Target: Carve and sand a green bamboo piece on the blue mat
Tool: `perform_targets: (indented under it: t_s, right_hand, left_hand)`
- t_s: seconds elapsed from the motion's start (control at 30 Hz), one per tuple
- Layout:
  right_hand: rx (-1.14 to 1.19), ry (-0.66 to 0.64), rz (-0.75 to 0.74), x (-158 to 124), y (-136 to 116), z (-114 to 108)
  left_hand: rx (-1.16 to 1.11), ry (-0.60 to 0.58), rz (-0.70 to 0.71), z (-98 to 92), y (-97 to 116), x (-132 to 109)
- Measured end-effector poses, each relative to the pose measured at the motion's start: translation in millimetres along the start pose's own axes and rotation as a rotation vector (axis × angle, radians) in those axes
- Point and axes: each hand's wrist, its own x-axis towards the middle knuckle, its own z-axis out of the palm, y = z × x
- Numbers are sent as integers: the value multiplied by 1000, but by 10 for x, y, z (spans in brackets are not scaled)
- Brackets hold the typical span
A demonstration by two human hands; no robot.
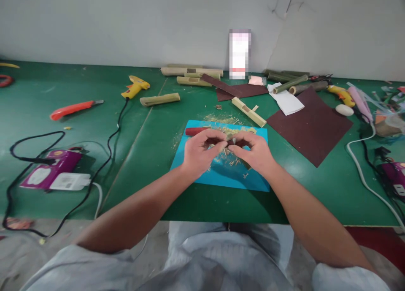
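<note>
Both my hands meet over a blue cutting mat (pixel 253 179) on the green table. My left hand (pixel 199 149) and my right hand (pixel 255 149) are closed, their fingertips pinching a small piece (pixel 228 140) between them, which looks like bamboo wrapped in dark sandpaper. Bamboo shavings (pixel 229 158) lie on the mat under the hands. A red-handled tool (pixel 194 131) lies on the mat just beyond my left hand.
Cut bamboo pieces (pixel 160 99) and sandpaper sheets (pixel 311 128) lie around. A yellow glue gun (pixel 134 86) and an orange utility knife (pixel 74 109) sit at the left, a purple power strip (pixel 52 170) with cables nearer. More tools crowd the right edge.
</note>
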Motion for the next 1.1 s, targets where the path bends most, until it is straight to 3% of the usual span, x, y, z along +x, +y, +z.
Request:
perform_targets:
  t_s: [0.23,0.63,0.83,0.93,1.1]
  right_hand:
    - [124,14,151,4,-28,35]
    - [29,38,162,-21,-58,49]
    - [14,74,178,-27,-52,52]
    - [102,76,229,-19,-22,29]
    - [174,23,267,9,12,-14]
  left_hand:
    - [74,-22,32,6,22,-3]
    - [87,-86,97,11,22,-19]
    - [183,-129,249,-11,-18,8]
    - [310,-209,327,-36,-16,28]
    - [379,-183,224,-17,30,40]
